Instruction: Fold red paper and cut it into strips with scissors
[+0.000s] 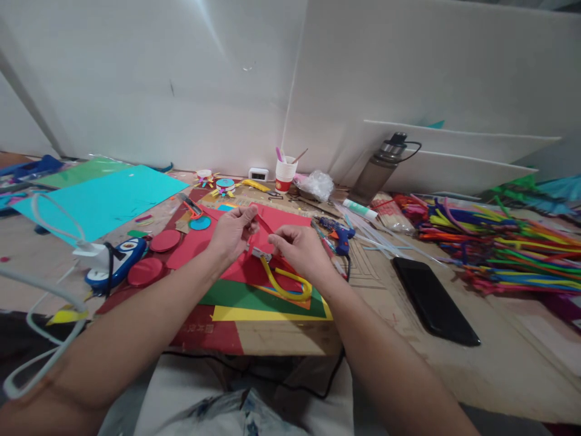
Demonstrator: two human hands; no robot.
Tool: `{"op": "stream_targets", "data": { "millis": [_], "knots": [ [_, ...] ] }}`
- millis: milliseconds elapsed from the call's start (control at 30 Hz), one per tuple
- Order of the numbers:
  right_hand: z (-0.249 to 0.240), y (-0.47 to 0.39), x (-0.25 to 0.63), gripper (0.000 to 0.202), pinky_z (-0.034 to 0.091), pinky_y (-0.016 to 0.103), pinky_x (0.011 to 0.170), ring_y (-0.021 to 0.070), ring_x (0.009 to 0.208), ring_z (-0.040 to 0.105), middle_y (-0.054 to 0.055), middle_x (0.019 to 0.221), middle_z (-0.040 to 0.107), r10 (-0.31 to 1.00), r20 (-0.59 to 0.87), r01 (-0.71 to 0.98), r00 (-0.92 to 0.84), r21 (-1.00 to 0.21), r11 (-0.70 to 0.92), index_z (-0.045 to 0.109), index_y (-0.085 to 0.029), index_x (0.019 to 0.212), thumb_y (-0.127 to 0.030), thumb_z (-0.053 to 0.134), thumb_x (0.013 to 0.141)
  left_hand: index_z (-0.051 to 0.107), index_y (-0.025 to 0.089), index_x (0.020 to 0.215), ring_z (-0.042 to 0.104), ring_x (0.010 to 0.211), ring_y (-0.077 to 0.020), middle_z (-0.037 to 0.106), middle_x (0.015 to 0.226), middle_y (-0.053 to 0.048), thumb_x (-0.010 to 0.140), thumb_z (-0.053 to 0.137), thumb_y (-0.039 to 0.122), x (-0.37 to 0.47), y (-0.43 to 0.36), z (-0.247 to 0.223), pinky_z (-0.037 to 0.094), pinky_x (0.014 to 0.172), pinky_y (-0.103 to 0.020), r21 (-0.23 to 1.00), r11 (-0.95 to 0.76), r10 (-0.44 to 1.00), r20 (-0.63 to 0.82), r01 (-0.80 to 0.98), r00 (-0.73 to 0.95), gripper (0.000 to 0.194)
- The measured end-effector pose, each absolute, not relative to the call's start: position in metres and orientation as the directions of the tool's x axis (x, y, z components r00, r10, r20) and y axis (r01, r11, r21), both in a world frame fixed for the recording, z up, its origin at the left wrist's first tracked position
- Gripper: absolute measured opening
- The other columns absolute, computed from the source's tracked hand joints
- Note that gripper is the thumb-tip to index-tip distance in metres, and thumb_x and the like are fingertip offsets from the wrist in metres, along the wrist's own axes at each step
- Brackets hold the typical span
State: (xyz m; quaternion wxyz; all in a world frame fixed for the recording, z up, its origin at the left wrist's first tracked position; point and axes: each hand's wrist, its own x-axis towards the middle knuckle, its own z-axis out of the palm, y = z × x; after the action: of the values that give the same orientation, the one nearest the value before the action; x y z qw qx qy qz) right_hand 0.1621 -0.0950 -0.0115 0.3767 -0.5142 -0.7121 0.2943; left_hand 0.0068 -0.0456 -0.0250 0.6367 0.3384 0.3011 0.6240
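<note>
Between my two hands a thin red strip point(265, 225) is stretched above the red paper point(227, 262). My left hand point(236, 230) pinches its left end, fingers closed. The other end is at the closed fingertips of my right hand point(293, 242). Scissors with yellow handles point(299, 293) lie just below my hands, their blades partly hidden. Green paper point(267, 298) and yellow paper point(272, 313) show under the red sheet. Red discs point(165, 241) and a small blue disc point(200, 223) lie left of the sheet.
A blue glue gun point(342, 239), a black phone point(436, 301), a dark bottle point(379, 169) and colourful pipe cleaners point(521, 248) lie or stand to the right. At the back is a paper cup point(285, 174). Cyan paper point(104, 200) and a white charger with cable point(92, 257) are on the left.
</note>
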Motion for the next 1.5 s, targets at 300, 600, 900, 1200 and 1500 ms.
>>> {"op": "stream_targets", "data": {
  "millis": [300,600,900,1200,1500],
  "knots": [
    [-0.012,-0.092,0.165,0.025,0.036,0.023,0.053,0.0114,0.052,0.052,-0.001,0.057,0.063,0.964,0.2,0.434,-0.174,-0.863,0.258,0.066,-0.017,0.068,-0.034,0.056,0.084,0.067,0.011,0.068,0.053,0.054,-0.0093,0.059,0.06,-0.002,0.061,0.084,0.043,0.011,-0.055,-0.027,0.042,0.053,-0.021,0.912,0.029,0.957,0.093,-0.409,0.275,0.036],
    [-0.012,-0.092,0.164,0.023,0.04,0.023,0.056,0.0113,0.054,0.053,-0.001,0.059,0.064,0.966,0.175,0.349,-0.188,-0.908,0.232,0.067,-0.017,0.07,-0.032,0.057,0.083,0.061,0.013,0.055,0.047,0.05,-0.0072,0.054,0.052,0.001,0.062,0.084,0.035,0.009,-0.057,-0.024,0.035,0.05,-0.02,0.964,-0.045,0.958,0.116,-0.263,0.262,0.032],
    [-0.013,-0.093,0.164,0.027,0.037,0.023,0.054,0.0109,0.052,0.052,-0.001,0.058,0.063,0.96,0.213,0.425,-0.184,-0.863,0.273,0.062,-0.018,0.063,-0.033,0.055,0.085,0.058,0.014,0.055,0.047,0.049,-0.0067,0.054,0.052,0.001,0.059,0.085,0.034,0.014,-0.061,-0.024,0.034,0.05,-0.02,0.959,-0.041,0.974,0.101,-0.281,0.204,0.034],
    [-0.009,-0.096,0.163,0.028,0.036,0.023,0.053,0.0105,0.052,0.05,-0.001,0.058,0.063,0.956,0.222,0.462,-0.192,-0.839,0.287,0.061,-0.018,0.062,-0.033,0.056,0.085,0.058,0.014,0.055,0.048,0.049,-0.0068,0.053,0.051,0.002,0.058,0.086,0.028,0.012,-0.056,-0.024,0.039,0.051,-0.02,0.892,0.037,0.978,0.061,-0.45,0.202,0.032],
    [-0.009,-0.096,0.163,0.029,0.035,0.023,0.052,0.0105,0.052,0.051,-0.001,0.057,0.062,0.955,0.215,0.48,-0.206,-0.828,0.29,0.061,-0.018,0.061,-0.034,0.057,0.086,0.056,0.014,0.053,0.047,0.048,-0.0068,0.05,0.048,0.002,0.059,0.086,0.025,0.013,-0.056,-0.024,0.038,0.048,-0.019,0.871,0.033,0.984,0.057,-0.49,0.169,0.032]
  ]
}}
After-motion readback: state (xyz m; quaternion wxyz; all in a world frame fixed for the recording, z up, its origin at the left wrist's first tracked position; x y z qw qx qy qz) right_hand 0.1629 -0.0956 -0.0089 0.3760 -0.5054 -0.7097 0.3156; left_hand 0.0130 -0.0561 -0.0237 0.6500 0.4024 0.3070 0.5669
